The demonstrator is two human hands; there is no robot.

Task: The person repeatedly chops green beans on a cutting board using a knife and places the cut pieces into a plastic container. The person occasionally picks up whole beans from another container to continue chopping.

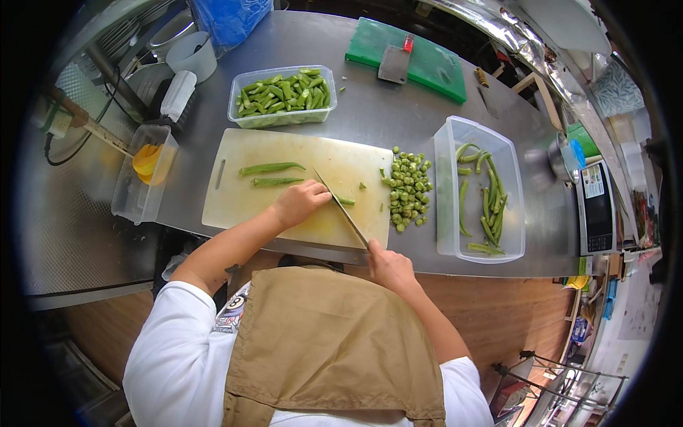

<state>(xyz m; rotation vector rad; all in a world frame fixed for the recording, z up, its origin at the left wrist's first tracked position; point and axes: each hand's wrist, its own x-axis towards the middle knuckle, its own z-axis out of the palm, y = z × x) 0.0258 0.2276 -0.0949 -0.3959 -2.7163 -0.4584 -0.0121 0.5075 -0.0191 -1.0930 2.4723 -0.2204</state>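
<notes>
A white cutting board (238,203) lies on the steel table in front of me. My right hand (390,269) is closed round the handle of a knife (346,215), whose blade slants across the board to the fingertips of my left hand (302,204). Those left fingers are bent and pressed down on an okra pod, largely hidden under them; a green end (346,200) shows beyond the blade. Another okra pod (272,169) lies whole farther up the board, and one more (276,181) runs toward my left hand. Small green scraps (363,186) dot the board's right side.
Cut-off okra ends (407,188) are heaped against the board's right edge. Beyond the board stands a clear tub (238,119) of cut okra; at right, a larger tub (447,213) holds whole pods. A cleaver (393,65) rests on a green board (440,71) at the back.
</notes>
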